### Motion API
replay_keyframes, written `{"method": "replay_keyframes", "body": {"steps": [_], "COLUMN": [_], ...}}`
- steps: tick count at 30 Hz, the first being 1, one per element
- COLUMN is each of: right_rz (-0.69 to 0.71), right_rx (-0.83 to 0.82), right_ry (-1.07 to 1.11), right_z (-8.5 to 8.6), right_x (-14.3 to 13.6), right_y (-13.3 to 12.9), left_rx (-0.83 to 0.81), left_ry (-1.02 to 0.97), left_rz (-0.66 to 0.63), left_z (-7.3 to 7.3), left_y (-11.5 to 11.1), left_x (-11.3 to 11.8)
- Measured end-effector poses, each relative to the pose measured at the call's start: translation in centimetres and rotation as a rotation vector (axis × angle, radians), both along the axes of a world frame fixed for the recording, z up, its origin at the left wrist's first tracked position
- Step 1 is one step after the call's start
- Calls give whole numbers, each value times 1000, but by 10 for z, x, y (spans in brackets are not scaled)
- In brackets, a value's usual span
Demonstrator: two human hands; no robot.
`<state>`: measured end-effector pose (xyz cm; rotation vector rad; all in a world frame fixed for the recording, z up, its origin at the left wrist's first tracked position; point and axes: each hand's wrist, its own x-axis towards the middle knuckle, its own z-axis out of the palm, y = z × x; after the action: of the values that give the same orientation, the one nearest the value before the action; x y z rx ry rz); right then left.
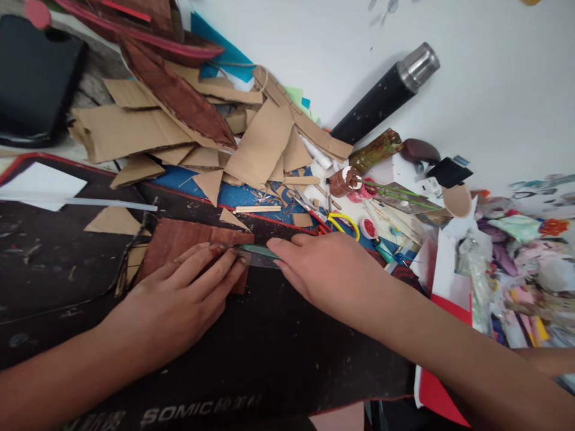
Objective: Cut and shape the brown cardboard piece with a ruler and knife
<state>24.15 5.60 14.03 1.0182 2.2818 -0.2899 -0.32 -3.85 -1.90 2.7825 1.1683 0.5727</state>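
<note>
A piece of brown-painted cardboard lies on the black mat. My left hand rests flat over it, fingers stretched out and pressing near a clear ruler. In my right hand is a slim green utility knife, gripped between thumb and fingers. Its dark tip points left, close to my left fingertips, along the upper part of the ruler. Part of the cardboard and the ruler's left end are hidden under my left hand.
Cardboard scraps pile up behind the mat, beside a brown boat-shaped piece. Scissors, a brown paint jar and a black thermos stand or lie to the right. A phone is at far left. Another arm shows at right.
</note>
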Motion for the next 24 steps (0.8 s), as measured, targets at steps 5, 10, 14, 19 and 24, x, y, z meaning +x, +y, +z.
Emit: {"method": "replay_keyframes", "body": {"steps": [5,10,14,19,24], "right_rz": [83,78,52,-39,-47], "right_rx": [29,35,35,-12,1], "right_ry": [-11,-32,-13,-31,-41], "right_z": [2,1,-1,-4,-1], "right_x": [-4,0,5,8,7], "right_y": [-4,-6,-5,-3,-6], "left_rx": [7,-32,-37,-19,-10], "left_ry": [30,61,48,3,27], "left_rz": [-8,-42,-33,3,-17], "left_z": [1,0,0,-1,-4], "left_y": [2,1,0,1,1], "left_x": [-1,-2,-1,-1,-1]}}
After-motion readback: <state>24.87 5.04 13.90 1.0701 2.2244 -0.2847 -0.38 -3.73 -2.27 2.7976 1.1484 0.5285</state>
